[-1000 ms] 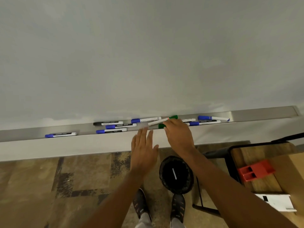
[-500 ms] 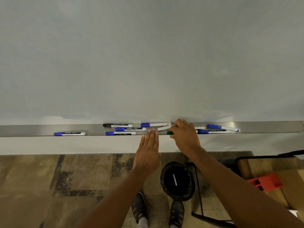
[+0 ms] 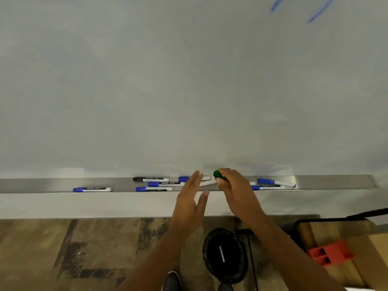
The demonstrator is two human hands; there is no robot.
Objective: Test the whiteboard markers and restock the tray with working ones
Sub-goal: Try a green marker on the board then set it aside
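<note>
A long metal tray (image 3: 42,185) runs under the whiteboard (image 3: 189,80). In it lie several markers: a black-capped one (image 3: 150,179), blue-capped ones (image 3: 165,183), (image 3: 154,189), (image 3: 92,189) to the left, and two blue-capped ones (image 3: 275,182), (image 3: 267,187) to the right. My right hand (image 3: 235,185) grips a green-capped marker (image 3: 219,175), lifted at the tray's middle with its cap pointing up. My left hand (image 3: 192,198) hovers flat beside it, fingers spread, holding nothing. Another white marker body (image 3: 207,182) shows between the hands.
A black waste bin (image 3: 224,255) with one marker inside stands on the floor below my hands. At the right is a wooden table (image 3: 336,229) with a red holder (image 3: 330,252). Blue strokes (image 3: 319,11) mark the board's top right.
My right hand has closed on the green-capped marker and raised it off the tray. My left hand moved up closer to it. The camera tilted up.
</note>
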